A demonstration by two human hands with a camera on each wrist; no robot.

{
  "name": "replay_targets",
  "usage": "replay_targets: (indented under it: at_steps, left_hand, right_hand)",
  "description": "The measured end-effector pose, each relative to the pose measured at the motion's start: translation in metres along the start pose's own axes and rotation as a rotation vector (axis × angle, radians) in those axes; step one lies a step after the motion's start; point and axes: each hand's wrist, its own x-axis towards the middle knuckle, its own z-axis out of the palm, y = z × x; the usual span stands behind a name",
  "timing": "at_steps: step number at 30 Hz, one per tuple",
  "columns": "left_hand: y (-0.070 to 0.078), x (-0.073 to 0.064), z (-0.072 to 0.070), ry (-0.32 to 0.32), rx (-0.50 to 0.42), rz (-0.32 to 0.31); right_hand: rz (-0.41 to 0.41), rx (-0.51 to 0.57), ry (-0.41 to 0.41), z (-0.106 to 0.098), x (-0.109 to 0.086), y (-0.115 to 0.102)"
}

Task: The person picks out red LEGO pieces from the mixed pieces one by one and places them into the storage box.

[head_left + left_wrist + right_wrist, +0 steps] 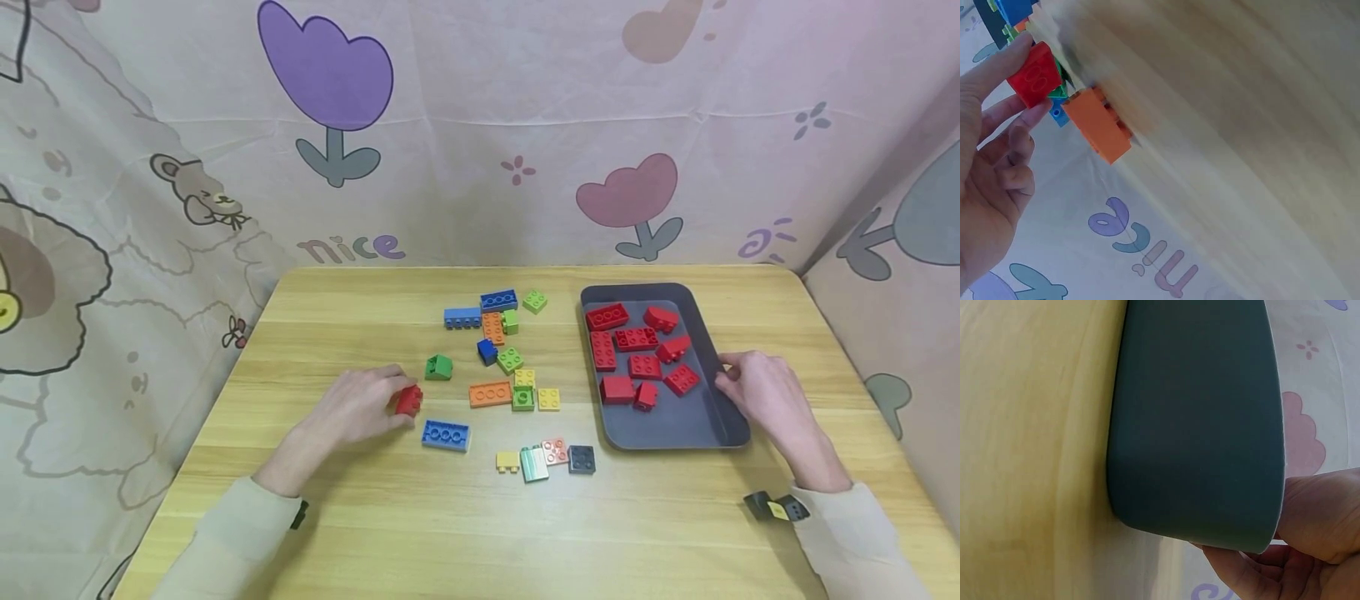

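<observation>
In the head view my left hand (pixel 365 406) pinches a red brick (pixel 408 401) between thumb and fingers, left of the loose bricks. The same red brick (pixel 1035 75) shows between the fingertips in the left wrist view, close to an orange brick (pixel 1099 125). A green brick (pixel 438 367) and a blue brick (pixel 446 435) lie nearest to that hand. My right hand (pixel 767 398) grips the right rim of a dark grey tray (pixel 613 433), with several red bricks inside. In the right wrist view, thumb and fingers close round the rim of the tray (pixel 1197 437).
Loose bricks in blue, orange, green and yellow lie mid-table, among them an orange brick (pixel 491 393) and a long blue brick (pixel 462 317). Nearer the front are a pale teal brick (pixel 535 464) and a black brick (pixel 581 460). A printed cloth (pixel 480 125) hangs behind the table.
</observation>
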Motion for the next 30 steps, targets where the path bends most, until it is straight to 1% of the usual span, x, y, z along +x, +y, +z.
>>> replay_targets:
  at_steps: [10, 14, 18, 21, 30]
  left_hand:
    - [0.003, 0.001, -0.015, -0.003, -0.001, -0.029]
    - [0.003, 0.003, -0.020, 0.013, -0.001, -0.004]
    - [0.006, 0.007, -0.026, 0.056, 0.005, 0.035]
    - [0.009, 0.011, -0.031, 0.075, 0.006, 0.049]
    - [0.027, 0.022, -0.038, 0.030, -0.020, 0.071]
  right_hand:
    - [0.008, 0.005, -0.008, -0.001, 0.000, 0.000]
    - [0.005, 0.000, -0.007, -0.001, -0.001, -0.001]
    - [0.004, -0.001, -0.007, -0.001, -0.001, -0.001]
    - [0.011, -0.002, -0.011, 0.000, -0.001, -0.001]
    - [0.026, -0.001, -0.023, 0.000, -0.001, -0.001]
